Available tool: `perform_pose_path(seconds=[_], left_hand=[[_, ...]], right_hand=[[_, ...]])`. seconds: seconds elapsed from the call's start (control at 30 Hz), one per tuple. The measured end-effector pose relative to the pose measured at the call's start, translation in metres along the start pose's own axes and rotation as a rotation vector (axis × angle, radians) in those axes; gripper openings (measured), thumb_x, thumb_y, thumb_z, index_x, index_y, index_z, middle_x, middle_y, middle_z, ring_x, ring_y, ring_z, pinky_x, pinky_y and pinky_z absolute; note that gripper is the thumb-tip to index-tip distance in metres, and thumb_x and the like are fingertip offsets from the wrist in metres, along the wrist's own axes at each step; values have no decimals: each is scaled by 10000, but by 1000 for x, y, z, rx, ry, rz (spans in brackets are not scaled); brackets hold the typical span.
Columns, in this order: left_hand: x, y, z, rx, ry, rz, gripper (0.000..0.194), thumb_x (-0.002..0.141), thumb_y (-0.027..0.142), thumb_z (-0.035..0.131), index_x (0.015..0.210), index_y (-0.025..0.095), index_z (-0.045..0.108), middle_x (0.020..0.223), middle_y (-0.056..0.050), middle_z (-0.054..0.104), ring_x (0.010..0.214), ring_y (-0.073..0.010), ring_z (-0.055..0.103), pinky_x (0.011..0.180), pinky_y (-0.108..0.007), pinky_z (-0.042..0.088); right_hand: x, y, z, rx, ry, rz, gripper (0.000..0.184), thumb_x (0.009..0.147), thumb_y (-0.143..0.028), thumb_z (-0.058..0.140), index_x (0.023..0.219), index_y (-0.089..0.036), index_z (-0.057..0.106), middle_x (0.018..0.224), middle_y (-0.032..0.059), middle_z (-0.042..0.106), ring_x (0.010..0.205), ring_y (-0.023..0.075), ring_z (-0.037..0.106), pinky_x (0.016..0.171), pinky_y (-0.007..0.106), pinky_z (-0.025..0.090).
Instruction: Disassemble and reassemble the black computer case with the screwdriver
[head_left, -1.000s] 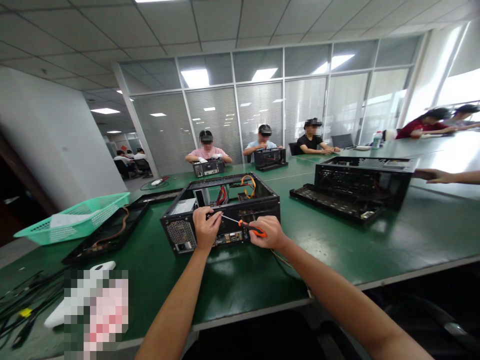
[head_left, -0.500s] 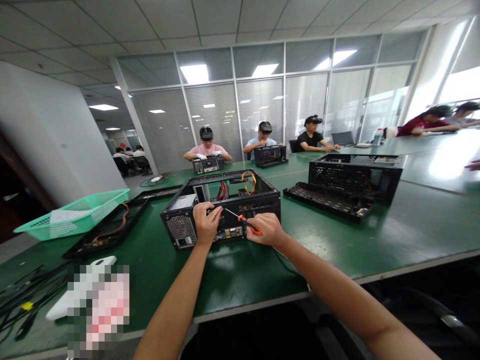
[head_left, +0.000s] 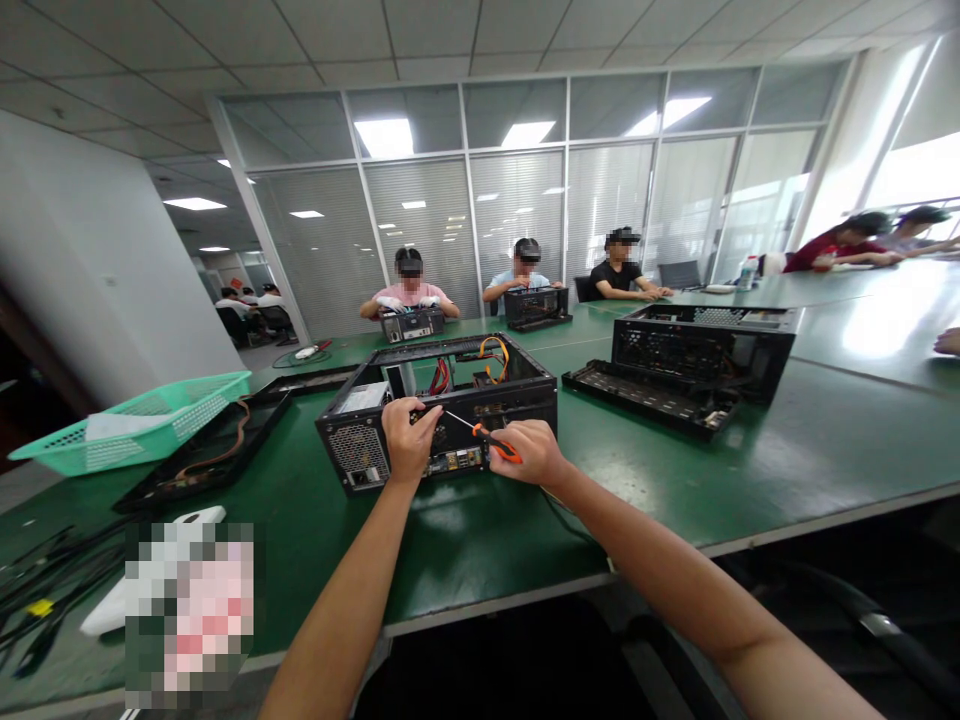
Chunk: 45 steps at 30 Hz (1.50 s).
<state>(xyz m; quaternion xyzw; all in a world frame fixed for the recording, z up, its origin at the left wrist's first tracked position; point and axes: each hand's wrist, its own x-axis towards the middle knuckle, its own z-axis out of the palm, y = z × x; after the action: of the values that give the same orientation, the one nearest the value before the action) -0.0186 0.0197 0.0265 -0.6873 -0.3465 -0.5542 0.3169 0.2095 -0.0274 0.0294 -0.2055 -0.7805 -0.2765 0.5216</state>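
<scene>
An open black computer case (head_left: 442, 345) lies on the green table in front of me, with red wires and a looped orange cable showing inside. My right hand (head_left: 534, 452) is wrapped round the orange-and-black handle of a screwdriver (head_left: 491, 440), at the case's near side. Its thin shaft slants up and left toward my left fingertips. My left hand (head_left: 409, 440) is closed in a pinch by the shaft's tip, at the case's upper near edge. Whatever those fingers pinch is too small to make out.
To the left are a green basket (head_left: 187, 408), a black side panel (head_left: 206, 450), black cables (head_left: 64, 590) and a white object (head_left: 112, 600). Rightward stands another case (head_left: 701, 350) beside a panel (head_left: 652, 398). Several people sit across the table (head_left: 817, 440).
My view has shifted slightly, so most things appear a little further left. Both hands keep the same pose, with the screwdriver tip still by my left fingers.
</scene>
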Motion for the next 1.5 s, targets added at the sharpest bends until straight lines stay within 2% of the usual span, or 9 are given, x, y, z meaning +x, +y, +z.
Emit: perform_pose_path(seconds=[0.63,0.77,0.93,1.07,1.2,1.37,1.5], left_hand=[[1,1,-1,3,-11,-10,130,796,260,614,912,268,671,920,-53,540,940,-194,497,877,-410,373],[2,3,-1,0,-14,-16,124,797,252,613,901,270,676,891,-48,544,930,-193,500,870,-410,373],[2,4,1,-7,-19,1,119,794,211,612,869,277,676,786,-27,551,951,-201,494,883,-414,362],[2,4,1,-14,-17,-8,110,794,210,612,867,264,674,792,-29,555,954,-206,497,886,-417,361],[3,5,0,-14,-27,-15,101,798,219,605,870,253,667,797,-32,552,962,-205,497,887,-411,362],[2,6,1,1,-28,-31,75,801,239,600,850,229,656,800,-35,545,957,-209,504,890,-416,367],[2,4,2,1,-34,-26,70,807,253,590,835,218,644,803,-39,544,959,-213,504,892,-422,362]], right_hand=[[2,-6,0,-16,-31,38,135,745,-257,545,827,-167,604,605,-9,600,545,109,551,563,234,387],[8,-17,-5,-32,-71,78,116,761,-243,524,825,-171,588,618,-5,589,554,114,540,565,236,378],[14,-34,-10,30,-168,151,221,780,-326,451,873,-141,527,711,44,577,593,145,511,540,259,374],[14,-30,-11,25,-148,17,189,822,-329,458,841,-155,532,745,55,555,656,152,497,546,258,372],[9,-23,-11,7,-36,-130,211,833,-298,552,1025,-211,562,749,22,536,648,122,485,578,247,384],[6,-26,-7,54,19,-208,349,821,-235,558,1168,-229,526,788,31,523,694,136,505,629,275,434],[5,-25,-4,63,54,-207,290,819,-236,553,1109,-238,557,785,30,515,719,143,510,658,296,449]])
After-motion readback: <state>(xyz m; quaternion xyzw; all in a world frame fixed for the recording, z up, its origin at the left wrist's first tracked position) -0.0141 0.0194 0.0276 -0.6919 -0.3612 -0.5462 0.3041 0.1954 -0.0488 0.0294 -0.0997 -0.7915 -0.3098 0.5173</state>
